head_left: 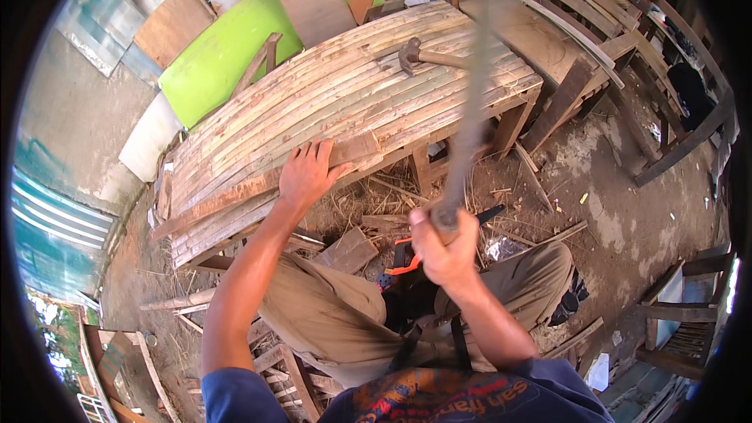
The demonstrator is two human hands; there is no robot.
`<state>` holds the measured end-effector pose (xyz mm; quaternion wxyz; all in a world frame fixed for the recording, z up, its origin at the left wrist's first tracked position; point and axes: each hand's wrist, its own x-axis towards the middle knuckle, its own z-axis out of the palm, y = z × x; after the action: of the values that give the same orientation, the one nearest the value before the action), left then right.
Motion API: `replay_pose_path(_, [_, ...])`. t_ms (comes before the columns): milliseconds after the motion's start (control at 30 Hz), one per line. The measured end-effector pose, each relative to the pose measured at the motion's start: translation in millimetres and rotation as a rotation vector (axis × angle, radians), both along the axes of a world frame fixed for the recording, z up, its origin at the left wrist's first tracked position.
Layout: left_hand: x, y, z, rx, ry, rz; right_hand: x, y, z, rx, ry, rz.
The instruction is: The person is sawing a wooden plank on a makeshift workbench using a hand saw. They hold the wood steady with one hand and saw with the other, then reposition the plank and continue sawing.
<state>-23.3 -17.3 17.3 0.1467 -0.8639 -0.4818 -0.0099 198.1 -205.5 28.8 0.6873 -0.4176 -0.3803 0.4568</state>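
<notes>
Wooden plank [239, 191], one, lengthwise along near edge of bench [313, 106].
I log left hand [307, 178] atop, fingers slightly apart; right hand [448, 257] clamped round blurred long tool [471, 106].

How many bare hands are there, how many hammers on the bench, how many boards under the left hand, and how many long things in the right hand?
Hands: 2, left hand and right hand
Hammer: 1
Board: 1
Long blurred tool: 1
Total: 5

A navy short-sleeved shirt [552, 388] — printed in orange and red — tops khaki trousers [325, 309] and dark straps [460, 342].
</notes>
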Motion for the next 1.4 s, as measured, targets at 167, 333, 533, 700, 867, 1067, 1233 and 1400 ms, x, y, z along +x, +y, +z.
replay_pose_path(167, [4.9, 0.4, -3.5, 0.001, -0.003, -0.012, -21.6, 3.8, -64.9, 0.092, 0.021, -0.149])
replay_pose_path(333, [-4.0, -1.5, -9.0, 0.033, 0.023, -0.046, -39.0, -41.9, -109.0, -0.531, -0.325, 0.154])
replay_pose_path(533, [-5.5, 3.5, -9.5, 0.036, -0.074, -0.047, 5.4, -7.4, -6.0, 0.064, 0.024, 0.006])
replay_pose_path(700, [2.7, 6.1, -11.6, 0.07, -0.077, -0.083, -14.5, 5.2, -76.4, -0.167, -0.208, 0.092])
replay_pose_path(867, [3.5, 17.5, -4.8, 0.127, -0.096, -0.078, -14.9, -0.5, -94.9, -0.319, -0.261, 0.133])
replay_pose_path(1067, [-9.7, 1.0, -11.9, 0.15, -0.089, -0.121, 9.0, 16.9, 12.0, 0.042, -0.032, 0.034])
replay_pose_path(1233, [9.1, 2.8, -8.1, 0.052, -0.048, -0.059, -14.5, 35.2, -84.7, -0.301, -0.072, 0.195])
replay_pose_path(1400, [-1.6, 6.2, -1.4, 0.028, -0.024, -0.019, -13.3, 14.9, -93.9, -0.37, -0.341, 0.178])
